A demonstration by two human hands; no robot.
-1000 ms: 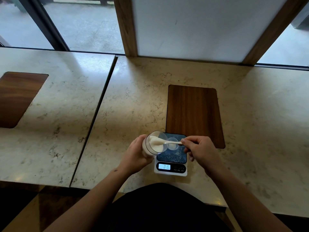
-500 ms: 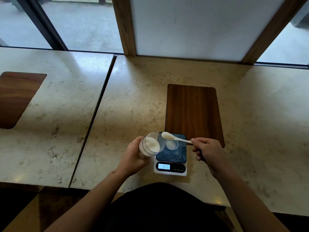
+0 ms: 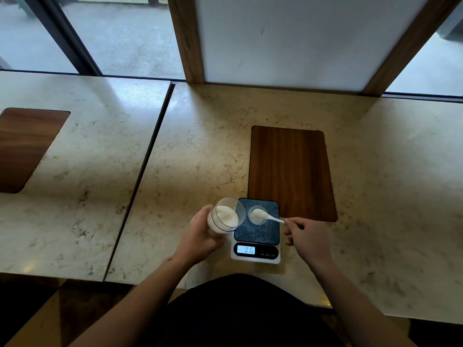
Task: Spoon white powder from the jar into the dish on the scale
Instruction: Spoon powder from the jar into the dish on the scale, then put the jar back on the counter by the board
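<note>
My left hand [image 3: 198,237] grips a clear jar [image 3: 225,215] of white powder, tilted with its mouth toward the scale. A small digital scale [image 3: 256,242] with a dark platform and a lit display sits on the marble counter near its front edge. On the platform stands a small clear dish [image 3: 257,215]. My right hand [image 3: 304,237] pinches the handle of a white spoon [image 3: 266,216], whose bowl, heaped with powder, hovers over the dish. Whether the spoon touches the dish I cannot tell.
A dark wooden inlay [image 3: 290,172] lies in the counter just behind the scale. A seam [image 3: 147,159] splits the counter from a second slab on the left, which has its own wooden inlay [image 3: 25,146]. Windows and a white panel stand at the back.
The spoon has left the jar's mouth and travelled right, now over the dish. My right hand shifted right and slightly down. The jar stays tilted in my left hand.
</note>
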